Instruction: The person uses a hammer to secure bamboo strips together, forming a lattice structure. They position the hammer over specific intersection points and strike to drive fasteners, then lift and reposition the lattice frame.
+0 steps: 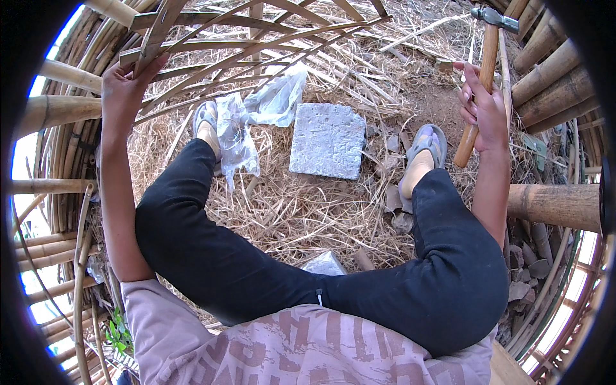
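At the upper left, my left hand (pixel 131 86) is closed on a panel of crossed bamboo strips (pixel 256 46), gripping it by its near left edge. The panel's far part runs out of the top of the view. My right hand (pixel 482 112), on the right, wraps round the wooden handle of a hammer (pixel 489 59). Its metal head points up and away, above the hand, and the handle's end hangs below the fist. The index finger sticks out to the left, close to a small brown piece (pixel 444 65) whose kind I cannot make out.
A flat grey stone block (pixel 327 141) lies on the straw-covered ground between my feet. Beside it is crumpled clear plastic (pixel 279 96). Bamboo poles (pixel 555 90) stack at the right, and a thick pole (pixel 555 206) juts in there. More bamboo (pixel 64 115) lines the left.
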Demonstrator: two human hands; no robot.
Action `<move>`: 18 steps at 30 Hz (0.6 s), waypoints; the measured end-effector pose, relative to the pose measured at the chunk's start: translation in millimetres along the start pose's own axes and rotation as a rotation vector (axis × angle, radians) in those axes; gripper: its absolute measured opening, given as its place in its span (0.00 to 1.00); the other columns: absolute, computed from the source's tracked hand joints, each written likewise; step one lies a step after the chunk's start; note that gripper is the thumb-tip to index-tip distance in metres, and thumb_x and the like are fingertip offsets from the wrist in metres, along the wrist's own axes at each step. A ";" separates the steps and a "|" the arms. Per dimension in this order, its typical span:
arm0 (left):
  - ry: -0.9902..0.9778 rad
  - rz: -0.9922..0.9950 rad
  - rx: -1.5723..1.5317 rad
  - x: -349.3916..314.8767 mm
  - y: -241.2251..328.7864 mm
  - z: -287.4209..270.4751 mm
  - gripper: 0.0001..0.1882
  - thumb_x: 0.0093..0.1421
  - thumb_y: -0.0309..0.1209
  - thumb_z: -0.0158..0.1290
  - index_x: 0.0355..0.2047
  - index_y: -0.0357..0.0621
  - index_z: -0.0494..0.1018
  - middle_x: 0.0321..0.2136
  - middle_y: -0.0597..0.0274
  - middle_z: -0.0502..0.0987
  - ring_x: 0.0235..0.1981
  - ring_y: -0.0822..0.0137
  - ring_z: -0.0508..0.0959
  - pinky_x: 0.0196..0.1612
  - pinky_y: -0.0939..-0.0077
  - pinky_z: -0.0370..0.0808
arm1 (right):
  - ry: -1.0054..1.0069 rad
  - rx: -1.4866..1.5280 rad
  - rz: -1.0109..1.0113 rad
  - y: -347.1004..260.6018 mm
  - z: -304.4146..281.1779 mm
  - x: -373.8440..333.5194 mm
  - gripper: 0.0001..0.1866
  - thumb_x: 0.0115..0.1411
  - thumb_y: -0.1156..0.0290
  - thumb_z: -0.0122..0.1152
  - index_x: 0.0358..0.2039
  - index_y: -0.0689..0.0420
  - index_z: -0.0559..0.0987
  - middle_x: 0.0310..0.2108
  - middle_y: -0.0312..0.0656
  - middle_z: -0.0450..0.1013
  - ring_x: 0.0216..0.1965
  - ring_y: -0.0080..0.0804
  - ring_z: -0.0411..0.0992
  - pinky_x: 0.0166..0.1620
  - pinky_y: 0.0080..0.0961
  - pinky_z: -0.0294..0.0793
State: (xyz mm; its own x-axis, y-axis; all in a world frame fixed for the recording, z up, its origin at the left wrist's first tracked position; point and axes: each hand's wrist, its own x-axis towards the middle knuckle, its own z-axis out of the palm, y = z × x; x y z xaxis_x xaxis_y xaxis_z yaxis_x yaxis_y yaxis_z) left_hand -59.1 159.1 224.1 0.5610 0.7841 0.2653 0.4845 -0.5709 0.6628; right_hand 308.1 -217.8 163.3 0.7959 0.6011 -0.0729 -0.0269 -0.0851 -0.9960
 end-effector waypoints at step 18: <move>-0.004 -0.005 -0.022 -1.7 2.5 4.7 0.18 0.57 0.38 0.69 0.43 0.38 0.83 0.31 0.62 0.85 0.30 0.80 0.80 0.32 0.84 0.72 | 0.037 0.040 -0.019 3.9 -4.0 2.4 0.19 0.64 0.54 0.67 0.45 0.57 0.81 0.20 0.25 0.65 0.14 0.07 0.54 0.15 0.10 0.51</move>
State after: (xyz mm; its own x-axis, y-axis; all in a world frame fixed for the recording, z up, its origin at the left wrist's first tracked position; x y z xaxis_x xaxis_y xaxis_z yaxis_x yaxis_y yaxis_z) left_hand -55.7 155.3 222.0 0.5616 0.7858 0.2591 0.4721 -0.5615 0.6796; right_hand 312.3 -219.8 159.4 0.8181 0.5726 -0.0523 -0.0347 -0.0416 -0.9985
